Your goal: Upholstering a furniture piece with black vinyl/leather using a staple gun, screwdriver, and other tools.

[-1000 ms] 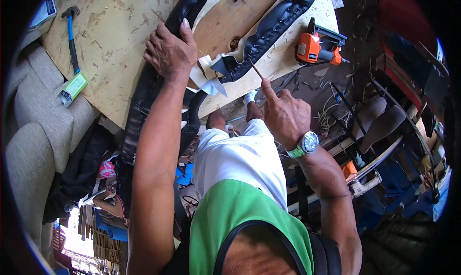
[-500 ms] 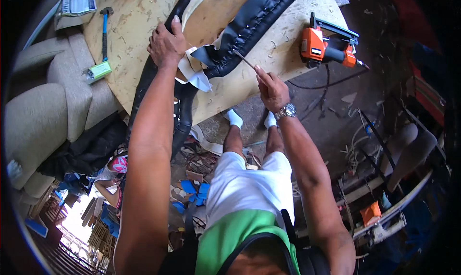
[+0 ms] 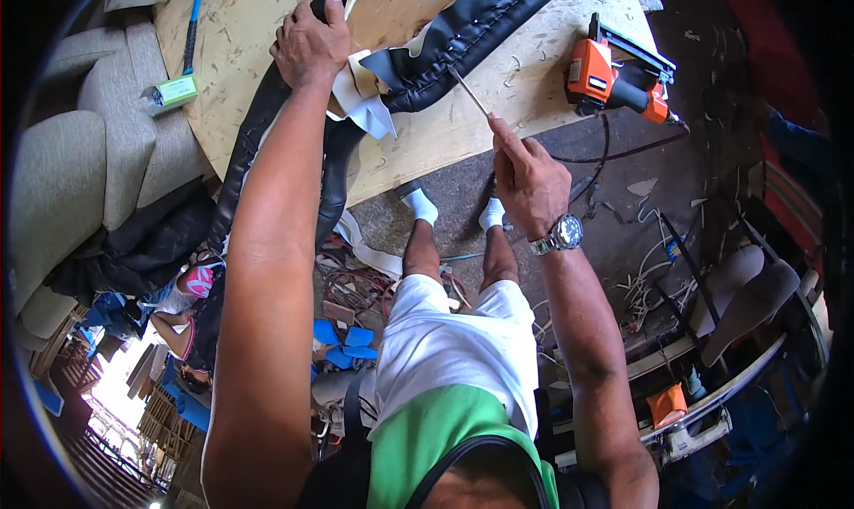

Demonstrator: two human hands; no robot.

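Black upholstery strip (image 3: 463, 42) laid across plywood board (image 3: 498, 100), pressed down under left hand (image 3: 311, 42), fingers curled over its edge. Thin rod (image 3: 469, 91) pinched in closed fingertips of right hand (image 3: 531, 182), tip just short of strip. Orange power tool (image 3: 614, 78) beyond right hand; blue-handled hammer (image 3: 189, 29) left of left hand.

Green shirt, white shorts, wristwatch (image 3: 566, 234)
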